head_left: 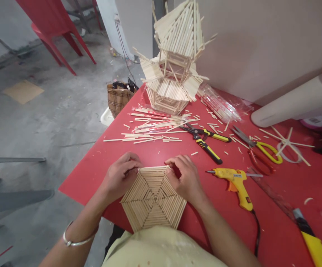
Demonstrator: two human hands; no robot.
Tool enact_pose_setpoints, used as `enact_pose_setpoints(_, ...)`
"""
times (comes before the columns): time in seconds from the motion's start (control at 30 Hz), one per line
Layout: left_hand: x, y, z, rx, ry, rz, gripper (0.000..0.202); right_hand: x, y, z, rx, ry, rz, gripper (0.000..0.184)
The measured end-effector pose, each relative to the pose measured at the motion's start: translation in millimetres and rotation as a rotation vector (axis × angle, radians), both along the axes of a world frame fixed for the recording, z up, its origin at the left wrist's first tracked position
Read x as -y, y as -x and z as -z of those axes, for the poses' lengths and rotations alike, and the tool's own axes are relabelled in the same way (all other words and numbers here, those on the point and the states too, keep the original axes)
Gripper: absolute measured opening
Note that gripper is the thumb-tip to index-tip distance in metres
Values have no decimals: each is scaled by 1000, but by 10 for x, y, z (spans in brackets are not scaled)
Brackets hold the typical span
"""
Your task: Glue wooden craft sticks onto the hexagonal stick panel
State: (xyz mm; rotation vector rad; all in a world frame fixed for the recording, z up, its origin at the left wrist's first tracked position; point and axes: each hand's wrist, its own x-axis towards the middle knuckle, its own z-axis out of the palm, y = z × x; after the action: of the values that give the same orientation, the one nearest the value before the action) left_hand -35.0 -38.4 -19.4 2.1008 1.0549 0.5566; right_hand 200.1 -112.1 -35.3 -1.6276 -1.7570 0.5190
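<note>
A hexagonal panel point(155, 200) made of thin wooden sticks lies at the table's near edge, against my shirt. The sticks run in rings around its centre. My left hand point(123, 174) has its fingers closed at the panel's far left corner. At the far right corner, my right hand point(184, 178) pinches the rim between thumb and curled fingers. A thin stick point(153, 168) runs along the far edge between both hands; whether it is separate from the panel I cannot tell. To the right of my right hand lies a yellow glue gun point(234, 181).
A stick-built pagoda model point(174, 70) stands at the back of the red table point(88, 170). Loose sticks point(146, 137), black-yellow cutters point(205, 142), pliers point(261, 148), a star of sticks point(286, 142), a yellow-handled knife point(312, 237) and a white roll point(291, 100) lie around.
</note>
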Motion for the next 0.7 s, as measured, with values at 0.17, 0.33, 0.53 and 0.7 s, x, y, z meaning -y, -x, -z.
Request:
enact_pose_setpoints(0.17, 2, 6, 10, -10, 15, -5, 25, 10, -5, -22, 16, 10, -22, 15)
enact_pose_setpoints(0.33, 16, 1, 5, 15, 24, -7, 26, 9, -12, -15, 13, -2, -26, 16)
enact_pose_setpoints(0.53, 34, -3, 0, 31, 11, -26, 28, 14, -3, 13, -13, -78, -17, 18)
enact_pose_setpoints(0.7, 29, 34, 33, 50, -42, -42, 26, 21, 7, 58, -6, -88, -5, 19)
